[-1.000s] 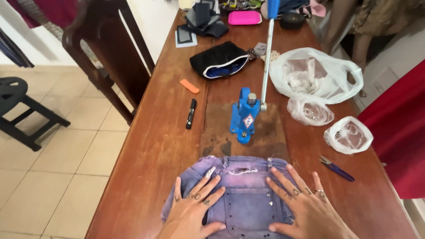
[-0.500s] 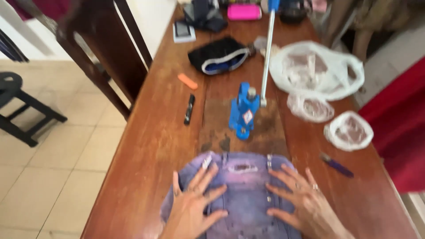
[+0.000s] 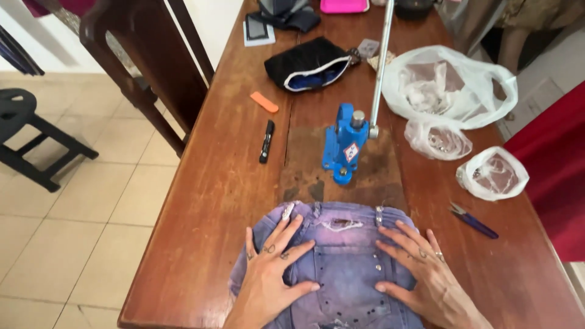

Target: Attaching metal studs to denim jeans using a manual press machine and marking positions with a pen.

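Note:
A purple-washed denim garment (image 3: 344, 268) lies flat at the near edge of the wooden table (image 3: 225, 183), its waistband toward a blue hand press (image 3: 343, 145) with a long metal lever. My left hand (image 3: 274, 271) rests palm down on the garment's left side, fingers spread. On its right side my right hand (image 3: 417, 274) also lies flat with fingers apart, rings on them. Neither hand grips anything.
A black marker (image 3: 266, 141) and an orange chalk piece (image 3: 264, 102) lie left of the press. Three clear plastic bags (image 3: 448, 85) sit at the right, with small snips (image 3: 474, 220) nearer. A black pouch (image 3: 308, 64) and a chair (image 3: 143, 67) stand farther back.
The view has shifted closer over the table. Both hands stay flat on the denim, which now sits slightly nearer the press.

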